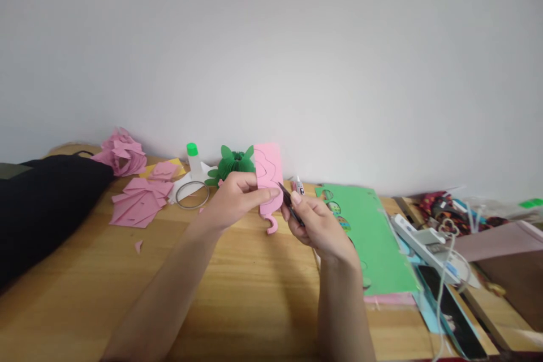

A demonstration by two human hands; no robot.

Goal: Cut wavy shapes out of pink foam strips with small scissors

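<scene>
My left hand pinches an upright pink foam sheet with curved outlines drawn on it; a cut strip curls down from its lower edge. My right hand is closed around small dark scissors, whose blades meet the sheet's right edge. Both hands hover above a wooden table. A marker pen lies just behind my right hand.
Pink paper scraps and a crumpled pink flower lie at the left beside black fabric. A green-capped glue bottle, wire ring and green paper ornament stand behind. Green foam sheet and white glue gun lie right.
</scene>
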